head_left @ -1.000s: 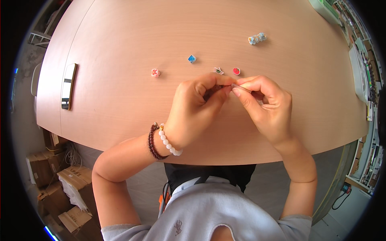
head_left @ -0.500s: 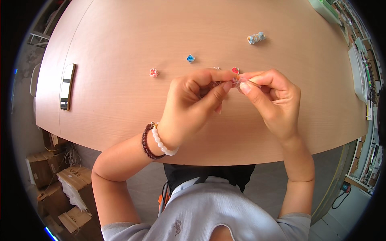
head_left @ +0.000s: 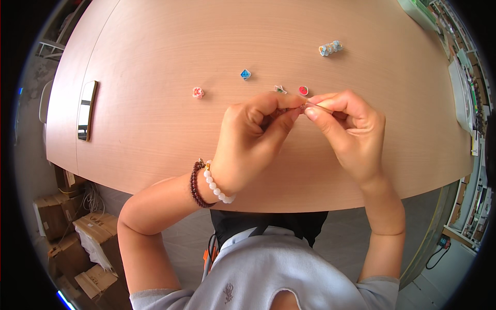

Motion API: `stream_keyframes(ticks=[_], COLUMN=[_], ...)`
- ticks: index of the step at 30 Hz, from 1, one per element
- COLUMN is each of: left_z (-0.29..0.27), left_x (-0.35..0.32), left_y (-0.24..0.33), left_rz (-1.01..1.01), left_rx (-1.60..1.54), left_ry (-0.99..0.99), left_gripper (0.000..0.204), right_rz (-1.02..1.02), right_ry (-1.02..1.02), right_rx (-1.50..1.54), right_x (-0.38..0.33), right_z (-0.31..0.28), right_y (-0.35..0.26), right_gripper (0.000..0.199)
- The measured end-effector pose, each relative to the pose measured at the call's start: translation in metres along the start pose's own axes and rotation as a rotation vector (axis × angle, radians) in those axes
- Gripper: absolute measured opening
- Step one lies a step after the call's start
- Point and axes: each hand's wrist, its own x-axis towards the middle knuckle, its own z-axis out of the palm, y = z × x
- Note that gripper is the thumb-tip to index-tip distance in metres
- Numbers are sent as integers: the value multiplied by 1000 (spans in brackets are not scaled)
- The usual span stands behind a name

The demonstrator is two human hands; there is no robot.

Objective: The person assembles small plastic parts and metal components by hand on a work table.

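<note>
Above the near middle of the table, my left hand and my right hand meet fingertip to fingertip. Both pinch a small pinkish, partly see-through piece; my fingers cover most of it, so its kind does not show. Just beyond the fingertips lie a small red round piece with a pale rim and a small white-and-green piece. Farther left are a blue gem-shaped piece and a pink flower-like piece.
A light-blue and yellow roll-shaped stack lies at the far right of the table. On the left side rests a phone. Cardboard boxes stand on the floor at lower left, and shelves line the right.
My left hand has turned slightly and shifted a little right, with its fingers drawn closer together. The white-and-green piece shows more now. Both hands keep pinching the pinkish piece.
</note>
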Motion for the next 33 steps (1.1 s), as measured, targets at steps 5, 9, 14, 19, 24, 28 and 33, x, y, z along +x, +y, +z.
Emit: stream_keyframes(ticks=[5, 9, 14, 19, 24, 28, 33], left_z=[0, -3, -8, -5, -3, -3, -3], left_x=[3, 8, 11, 7, 4, 3, 2], left_y=[4, 13, 15, 14, 8, 7, 2], left_rz=[4, 26, 9, 27, 106, 162, 205], left_rx=[67, -60, -358, -188, -4, 94, 137], left_ry=[-20, -78, -102, -125, -160, -163, -151], left_gripper=[14, 12, 11, 18, 24, 25, 24], right_rz=[-133, 21, -23, -24, 35, 44, -21], right_ry=[-4, -6, -29, -36, -72, -81, -72], right_rx=[-292, 141, 225, 200, 291, 292, 187], right_x=[-2, 1, 2, 2, 3, 2, 3], right_z=[1, -9, -6, -6, -9, -9, -7], right_y=[0, -3, -3, 1, 2, 3, 7], right_gripper=[8, 6, 6, 7, 6, 6, 7])
